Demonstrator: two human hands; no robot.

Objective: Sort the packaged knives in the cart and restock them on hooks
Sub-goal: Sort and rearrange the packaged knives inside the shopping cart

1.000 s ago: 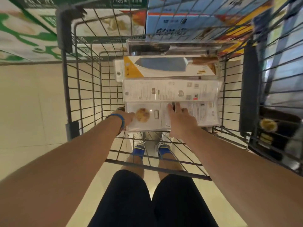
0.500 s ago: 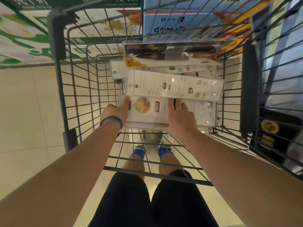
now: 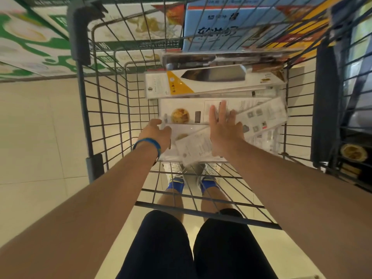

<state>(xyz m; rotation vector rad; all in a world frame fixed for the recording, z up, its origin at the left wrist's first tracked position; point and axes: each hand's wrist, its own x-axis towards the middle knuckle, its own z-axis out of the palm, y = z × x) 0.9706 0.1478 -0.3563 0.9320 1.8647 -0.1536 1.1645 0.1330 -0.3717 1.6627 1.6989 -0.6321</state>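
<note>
Several flat packaged knives lie stacked in the wire cart. My left hand, with a blue wristband, grips the left end of a white package with a round yellow picture. My right hand lies with straight fingers on the same package, over a tilted white package that runs diagonally under its palm. Farther in lies a white and yellow package showing a broad blade, and behind it a dark package.
Beyond the cart stand a blue carton and green and white cartons. A dark shelf with goods is close on the right. Pale floor tiles lie to the left. My legs and shoes show under the cart.
The package that lay across the stack now sits tilted under my right hand. My left hand has shifted along the left end of the pictured package. The yellow and white package shows more.
</note>
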